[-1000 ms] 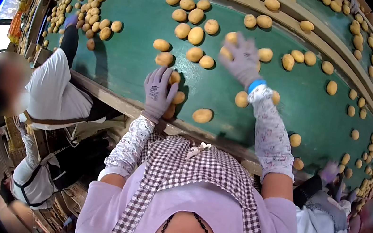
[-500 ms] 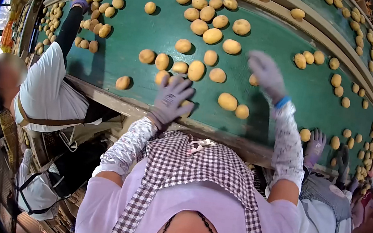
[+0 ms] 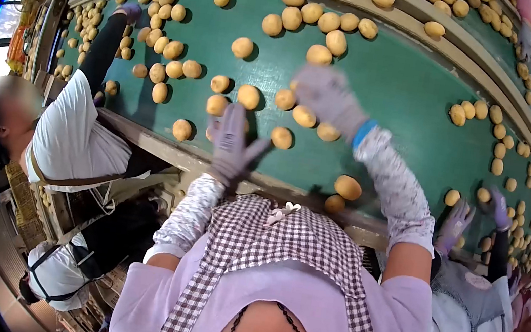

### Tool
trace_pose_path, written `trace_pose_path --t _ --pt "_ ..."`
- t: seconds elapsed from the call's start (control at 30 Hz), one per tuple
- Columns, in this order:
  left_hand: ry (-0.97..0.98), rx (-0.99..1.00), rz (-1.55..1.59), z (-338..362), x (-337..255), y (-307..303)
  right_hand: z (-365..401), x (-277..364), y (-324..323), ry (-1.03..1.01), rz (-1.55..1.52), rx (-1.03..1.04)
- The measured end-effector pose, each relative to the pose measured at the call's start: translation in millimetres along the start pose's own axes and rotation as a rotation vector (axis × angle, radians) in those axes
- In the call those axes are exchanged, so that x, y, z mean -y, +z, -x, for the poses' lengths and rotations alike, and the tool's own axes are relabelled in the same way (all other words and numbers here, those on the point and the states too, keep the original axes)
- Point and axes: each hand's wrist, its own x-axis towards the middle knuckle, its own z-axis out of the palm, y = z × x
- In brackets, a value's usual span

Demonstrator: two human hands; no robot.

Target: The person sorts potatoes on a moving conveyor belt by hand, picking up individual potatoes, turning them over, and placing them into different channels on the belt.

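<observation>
Green belt point(image 3: 392, 136) spans view. Right hand point(image 3: 329, 97) has swung inward, potatoes point(image 3: 304, 116) now within reach; fingers blurred, cannot tell whether grip is closed. Left hand point(image 3: 231, 147) lies flatter than before, thumb spread apart, fingertips beside potatoes, none visibly held. Potatoes ahead of it sit looser than earlier.
</observation>
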Motion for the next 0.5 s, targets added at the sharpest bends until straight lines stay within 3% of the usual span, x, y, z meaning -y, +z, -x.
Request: trace_pose_path --t 0.03,0.07,0.1,0.13,0.2,0.27,0.4,0.47,0.5 --pt "0.133 0.014 -0.164 -0.4 -21.2 1.6 -8.3 -48.3 5.1 0.056 -0.074 -0.306" --pt "0.193 0.265 -0.132 -6.9 -44.0 -11.6 -16.8 -73.8 -5.7 0.050 0.172 -0.330" --pt "0.347 0.300 -0.093 -5.5 -44.5 -3.0 -31.6 -83.2 -24.3 0.295 0.063 -0.141" --pt "0.346 0.302 -0.094 -1.1 -36.1 7.9 -35.3 -85.6 -13.5 0.296 0.061 -0.141" --pt "0.645 0.296 -0.137 0.7 -21.2 21.1 -39.7 -86.6 18.0 0.215 0.108 -0.149" --pt "0.565 0.318 -0.138 -7.7 -3.1 -0.1 -35.2 -76.8 27.5 0.152 0.090 -0.083" --pt "0.274 0.070 -0.045 -14.1 52.4 -46.9 -16.7 -56.9 29.8 0.244 0.107 -0.120" --pt "0.098 0.039 -0.145 -15.8 98.8 -62.3 -1.9 -41.7 32.7 0.557 -0.066 -0.441" --pt "0.023 0.038 -0.106 -10.2 127.9 -68.6 1.3 -17.8 23.8 0.651 -0.095 -0.488"
